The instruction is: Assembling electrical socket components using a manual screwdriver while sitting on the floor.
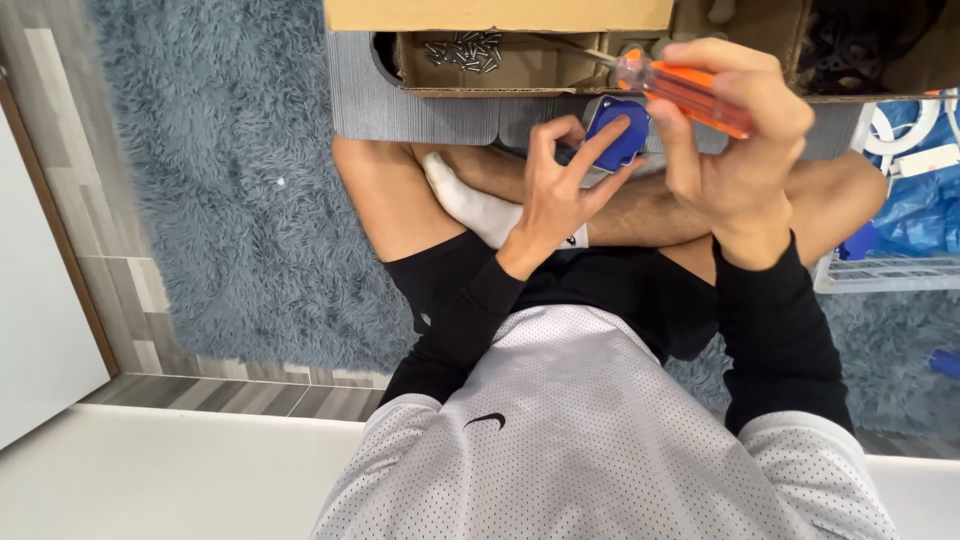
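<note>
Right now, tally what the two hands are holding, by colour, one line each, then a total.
Orange: 1, the screwdriver in the right hand
Blue: 1, the small blue part in the left hand
Total: 2

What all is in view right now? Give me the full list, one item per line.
screwdriver: one, orange handle, held over the box edge
blue part: one, blue plastic, above the crossed legs
screws: a small pile, silver, in a box compartment
cardboard box: one, brown, top of view
grey mat: one, under the box
rug: one, blue-grey shaggy, on the floor
white basket: one, at right, holding blue plastic bags
sock: one seen, white
left hand: grip on the blue part
right hand: grip on the screwdriver
</note>
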